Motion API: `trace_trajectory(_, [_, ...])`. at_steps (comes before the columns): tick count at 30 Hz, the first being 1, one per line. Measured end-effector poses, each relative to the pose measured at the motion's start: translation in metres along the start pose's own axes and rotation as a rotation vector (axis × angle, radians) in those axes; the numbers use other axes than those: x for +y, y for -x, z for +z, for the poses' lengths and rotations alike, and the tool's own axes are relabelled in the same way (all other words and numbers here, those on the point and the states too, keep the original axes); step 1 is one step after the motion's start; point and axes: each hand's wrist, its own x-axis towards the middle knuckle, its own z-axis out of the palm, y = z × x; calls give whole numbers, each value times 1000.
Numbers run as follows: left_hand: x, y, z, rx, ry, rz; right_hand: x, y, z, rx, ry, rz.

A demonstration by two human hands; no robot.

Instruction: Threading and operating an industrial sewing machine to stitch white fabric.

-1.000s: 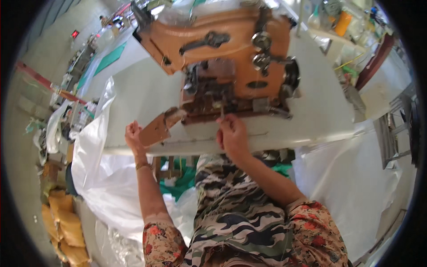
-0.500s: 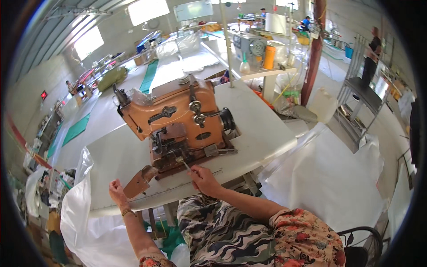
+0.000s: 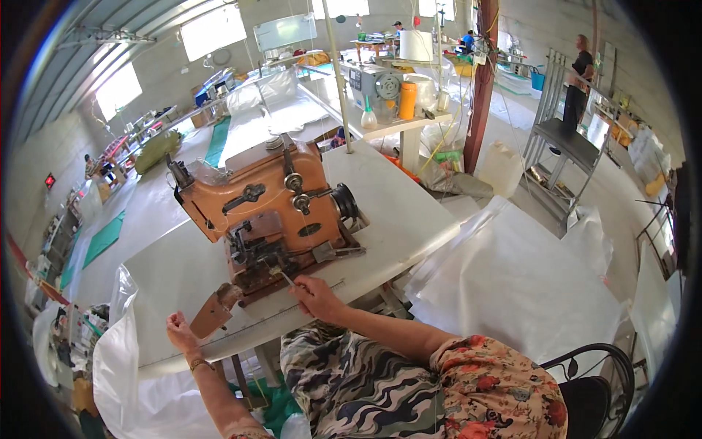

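View's swung up; right hand (image 3: 313, 294) pinches a tool (image 3: 281, 275) under the sewing machine (image 3: 274, 212), could slip; left hand (image 3: 178, 331) fisted.

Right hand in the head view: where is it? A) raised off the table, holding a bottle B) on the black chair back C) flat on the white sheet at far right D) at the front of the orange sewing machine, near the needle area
D: the right hand reaches the front base of the orange sewing machine, pinching a thin pale tool or thread there.

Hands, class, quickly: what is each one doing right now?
Left hand: at the white table edge, loosely closed; holding anything cannot be told.
Right hand: pinching a thin tool at the orange sewing machine.
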Motion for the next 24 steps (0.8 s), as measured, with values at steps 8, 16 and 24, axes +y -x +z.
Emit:
trace_trajectory(8, [-4, -2, 5, -26, 39, 15, 4, -1, -3, -3, 41, -31])
trace_trajectory(16, [10, 2, -3, -113, 41, -58, 3, -1, -2, 0, 77, -34])
trace_trajectory(24, [0, -1, 3, -82, 31, -26, 2, 2, -1, -9, 21, 8])
